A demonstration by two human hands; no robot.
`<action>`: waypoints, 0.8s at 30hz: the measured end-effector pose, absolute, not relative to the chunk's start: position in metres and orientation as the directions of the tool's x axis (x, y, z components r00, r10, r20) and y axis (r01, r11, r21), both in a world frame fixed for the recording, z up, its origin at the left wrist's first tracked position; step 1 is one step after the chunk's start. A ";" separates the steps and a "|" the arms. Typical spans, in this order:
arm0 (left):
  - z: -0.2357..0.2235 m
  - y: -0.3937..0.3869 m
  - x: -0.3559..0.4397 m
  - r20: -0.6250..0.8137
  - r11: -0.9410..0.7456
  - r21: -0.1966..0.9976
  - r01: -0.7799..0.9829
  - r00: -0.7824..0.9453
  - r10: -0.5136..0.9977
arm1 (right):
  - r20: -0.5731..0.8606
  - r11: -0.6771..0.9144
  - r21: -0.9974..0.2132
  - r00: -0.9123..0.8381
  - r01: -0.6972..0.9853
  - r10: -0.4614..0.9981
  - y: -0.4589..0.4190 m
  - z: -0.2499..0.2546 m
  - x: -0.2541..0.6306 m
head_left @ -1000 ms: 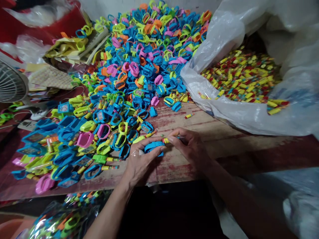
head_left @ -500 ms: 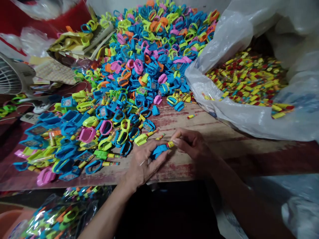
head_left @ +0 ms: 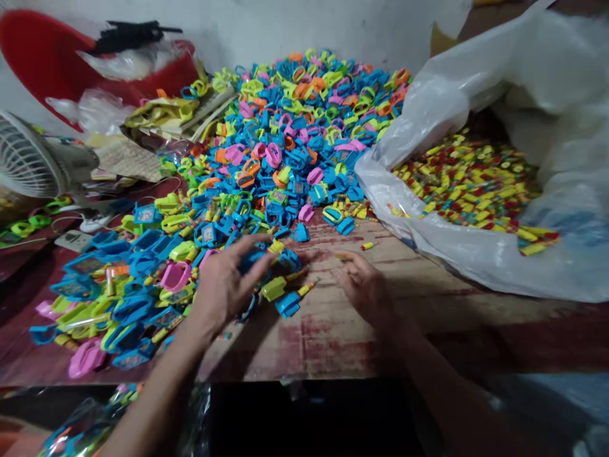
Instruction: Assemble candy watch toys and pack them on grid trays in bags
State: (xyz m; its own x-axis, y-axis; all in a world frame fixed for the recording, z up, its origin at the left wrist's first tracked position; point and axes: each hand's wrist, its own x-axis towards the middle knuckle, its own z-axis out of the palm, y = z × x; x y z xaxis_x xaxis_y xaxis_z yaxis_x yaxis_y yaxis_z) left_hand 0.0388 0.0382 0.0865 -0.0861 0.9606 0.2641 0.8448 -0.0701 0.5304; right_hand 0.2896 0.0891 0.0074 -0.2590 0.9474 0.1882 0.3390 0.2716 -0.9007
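My left hand point(head_left: 221, 285) reaches over the near edge of the toy watch pile, thumb and fingers apart around a blue toy watch point(head_left: 252, 259) partly hidden beneath them. Whether it touches that watch I cannot tell. My right hand point(head_left: 364, 287) hovers over the bare wood with curled fingers; a small yellowish bit shows at the fingertips, too blurred to name. Between the hands lies a blue toy watch point(head_left: 288, 305) with a candy-filled tube point(head_left: 309, 287) sticking out of it. Beside it is a yellow-green toy watch point(head_left: 273, 289).
A large heap of coloured toy watches point(head_left: 295, 127) rises at the back. On the right, a white plastic bag point(head_left: 419, 244) holds many small candy tubes point(head_left: 469, 184). One loose tube point(head_left: 368, 245) lies on the wooden table point(head_left: 342, 343). A fan point(head_left: 35, 155) stands at left.
My left hand has let go of the blue watch with its tube, now lying on the table, and moved left to the pile. My right hand has come off the tube. The view has tilted up.
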 end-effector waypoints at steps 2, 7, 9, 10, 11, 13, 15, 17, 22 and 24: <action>0.094 0.055 0.012 0.387 0.030 0.296 0.955 -0.149 0.910 | 0.367 0.403 -0.707 -0.185 0.582 0.912 0.113 -0.007 0.305; 0.089 0.087 0.016 0.526 0.051 0.036 0.998 -0.062 0.848 | 0.551 0.480 -0.269 -0.275 0.835 0.788 0.162 -0.036 0.342; 0.082 0.098 0.043 0.375 -0.014 0.047 0.999 -0.005 0.927 | 0.518 0.474 -0.188 -0.323 0.861 0.792 0.170 -0.046 0.345; 0.079 0.106 0.057 0.266 -0.015 0.053 0.998 0.000 0.964 | 0.508 0.464 -0.171 -0.326 0.869 0.798 0.171 -0.050 0.345; 0.074 0.114 0.070 0.167 0.011 0.058 0.998 -0.021 0.986 | 0.505 0.453 -0.165 -0.320 0.876 0.802 0.172 -0.053 0.344; 0.064 0.133 0.092 0.069 0.057 0.071 0.996 -0.062 0.996 | 0.509 0.447 -0.169 -0.310 0.879 0.803 0.172 -0.058 0.342; 0.053 0.151 0.106 0.039 0.092 0.082 0.992 -0.095 0.995 | 0.510 0.458 -0.182 -0.314 0.870 0.801 0.172 -0.060 0.342; 0.043 0.166 0.114 0.021 0.114 0.087 0.990 -0.116 0.993 | 0.509 0.476 -0.200 -0.324 0.857 0.797 0.173 -0.059 0.345; 0.040 0.167 0.119 0.020 0.055 0.105 0.993 -0.058 0.998 | 0.603 0.499 -0.268 -0.260 0.824 0.754 0.171 -0.044 0.349; 0.047 0.156 0.117 0.020 -0.033 0.129 0.991 0.030 0.999 | 0.644 0.505 -0.338 -0.196 0.794 0.739 0.163 -0.034 0.344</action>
State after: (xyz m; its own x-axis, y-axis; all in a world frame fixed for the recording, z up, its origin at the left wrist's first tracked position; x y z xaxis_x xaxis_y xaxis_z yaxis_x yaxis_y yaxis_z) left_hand 0.1171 0.1556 0.0467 0.0305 0.9993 0.0200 0.9910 -0.0328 0.1295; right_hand 0.3442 0.1631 -0.0335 -0.1963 0.7394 0.6440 0.7937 0.5055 -0.3385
